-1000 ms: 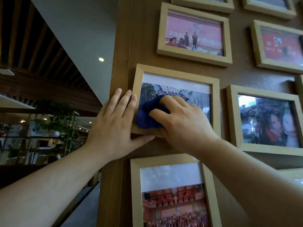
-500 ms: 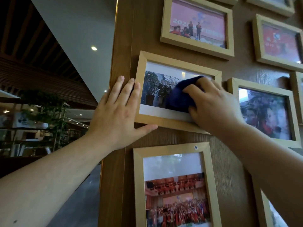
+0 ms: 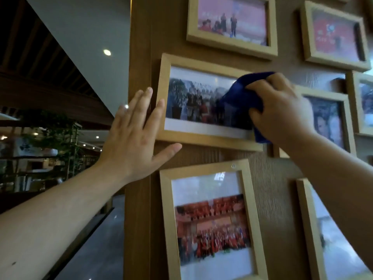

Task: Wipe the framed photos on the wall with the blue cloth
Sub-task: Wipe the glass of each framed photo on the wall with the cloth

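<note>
A light wooden framed photo of a group of people hangs on the brown wooden wall at mid height. My right hand presses a dark blue cloth against the right end of its glass, and the cloth reaches over the frame's right edge. My left hand lies flat with fingers spread on the wall, its fingertips resting on the frame's left edge and its thumb under the lower left corner. The cloth and hand hide the frame's right side.
Several more framed photos hang around it: a pink one above, a red one at upper right, a portrait to the right, a red group photo below. The wall's left edge opens onto a dim hall with plants.
My right hand has swept the blue cloth from the left part of the glass across to its right end. My left hand stayed on the frame's left edge. The camera has moved closer.
</note>
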### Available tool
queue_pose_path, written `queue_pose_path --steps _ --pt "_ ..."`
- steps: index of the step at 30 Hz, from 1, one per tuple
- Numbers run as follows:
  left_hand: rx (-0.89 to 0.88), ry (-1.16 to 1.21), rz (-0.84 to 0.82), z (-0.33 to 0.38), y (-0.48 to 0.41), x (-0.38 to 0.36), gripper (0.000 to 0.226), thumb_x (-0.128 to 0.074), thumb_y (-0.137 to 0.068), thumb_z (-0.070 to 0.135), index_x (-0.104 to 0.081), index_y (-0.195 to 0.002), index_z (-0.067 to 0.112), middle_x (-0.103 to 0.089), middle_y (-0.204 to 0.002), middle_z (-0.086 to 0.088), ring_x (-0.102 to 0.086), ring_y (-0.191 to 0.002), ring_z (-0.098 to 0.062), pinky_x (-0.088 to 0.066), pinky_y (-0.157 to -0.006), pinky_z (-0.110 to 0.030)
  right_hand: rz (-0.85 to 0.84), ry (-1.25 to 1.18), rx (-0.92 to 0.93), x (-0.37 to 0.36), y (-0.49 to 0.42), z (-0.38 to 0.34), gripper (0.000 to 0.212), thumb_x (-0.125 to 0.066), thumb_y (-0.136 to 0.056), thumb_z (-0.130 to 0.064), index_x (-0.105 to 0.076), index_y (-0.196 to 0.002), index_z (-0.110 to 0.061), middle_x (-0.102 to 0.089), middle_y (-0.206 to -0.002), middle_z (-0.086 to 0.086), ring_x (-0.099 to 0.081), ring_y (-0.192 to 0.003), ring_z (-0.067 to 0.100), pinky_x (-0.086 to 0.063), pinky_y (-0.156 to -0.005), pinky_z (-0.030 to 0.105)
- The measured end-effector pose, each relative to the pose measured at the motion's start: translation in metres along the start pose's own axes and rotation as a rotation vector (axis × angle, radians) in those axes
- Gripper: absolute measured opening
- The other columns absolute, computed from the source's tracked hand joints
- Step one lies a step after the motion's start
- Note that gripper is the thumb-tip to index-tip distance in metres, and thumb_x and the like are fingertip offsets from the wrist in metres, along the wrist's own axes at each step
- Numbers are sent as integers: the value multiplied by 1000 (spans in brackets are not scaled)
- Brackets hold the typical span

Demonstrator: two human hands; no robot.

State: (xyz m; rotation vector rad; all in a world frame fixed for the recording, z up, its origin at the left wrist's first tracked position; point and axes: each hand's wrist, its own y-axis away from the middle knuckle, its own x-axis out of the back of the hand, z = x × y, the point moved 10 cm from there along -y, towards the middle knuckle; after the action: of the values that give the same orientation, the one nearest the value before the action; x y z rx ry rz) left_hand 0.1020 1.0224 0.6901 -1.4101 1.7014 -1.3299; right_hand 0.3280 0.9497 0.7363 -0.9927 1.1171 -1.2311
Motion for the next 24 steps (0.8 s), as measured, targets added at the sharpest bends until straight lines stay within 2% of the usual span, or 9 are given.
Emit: queue_pose_path --steps 4,8,10,13,17,20,22,24 --pt "-132 -27 -7 20 43 -2 91 -29 -88 72 -27 -148 3 -21 -158 -24 -13 -147 -36 -13 -116 -62 -27 -48 -43 13 54 9 41 -63 -86 -19 -54 -125 -11 -52 -124 18 -49 -109 37 -33 -72 35" --pt "-201 -48 -55 43 78 -7 91 -34 -88 71 -30 -146 1 -25 -156 -23 -16 -147 -34 -15 -115 -63 -35 -114 -12 16 96 -11 36 -63 -83 -16 -57 -118 -8 -55 -118 18 -49 -102 34 -34 -70 32" --pt "-196 -55 -99 51 90 -12 91 -35 -87 72 -30 -146 2 -24 -157 -22 -15 -148 -33 -15 -116 -62 -64 -164 21 13 109 -30 35 -62 -83 -17 -58 -117 -8 -56 -116 16 -51 -99 32 -41 -66 34" --pt "-176 -62 -149 58 103 -19 89 -37 -88 69 -29 -147 3 -23 -158 -22 -14 -148 -33 -14 -117 -61 -104 -215 72 8 120 -60 34 -61 -82 -18 -60 -115 -10 -58 -114 14 -53 -99 29 -43 -58 32" --pt "-165 -84 -171 60 112 -27 83 -38 -90 64 -30 -146 3 -25 -157 -23 -18 -147 -35 -14 -117 -61 -169 -282 147 -6 129 -96 34 -62 -83 -19 -61 -116 -11 -58 -111 16 -55 -94 32 -51 -56 43" --pt "-162 -80 -145 60 113 -28 75 -40 -92 56 -32 -145 3 -28 -156 -23 -22 -146 -36 -15 -116 -62 -213 -296 166 -15 140 -113 31 -64 -85 -21 -63 -114 -11 -58 -110 15 -55 -92 30 -49 -52 36" --pt "-155 -72 -127 60 113 -28 68 -38 -95 50 -32 -146 4 -26 -156 -23 -21 -146 -35 -14 -116 -62 -239 -296 197 -17 158 -122 29 -65 -85 -21 -65 -112 -11 -59 -107 14 -53 -89 27 -45 -55 30" --pt "-148 -66 -108 59 114 -28 63 -37 -96 43 -32 -146 5 -25 -157 -21 -20 -146 -34 -13 -117 -61 -269 -313 245 -16 187 -134 26 -66 -83 -19 -67 -109 -12 -61 -102 14 -52 -85 28 -42 -58 31"
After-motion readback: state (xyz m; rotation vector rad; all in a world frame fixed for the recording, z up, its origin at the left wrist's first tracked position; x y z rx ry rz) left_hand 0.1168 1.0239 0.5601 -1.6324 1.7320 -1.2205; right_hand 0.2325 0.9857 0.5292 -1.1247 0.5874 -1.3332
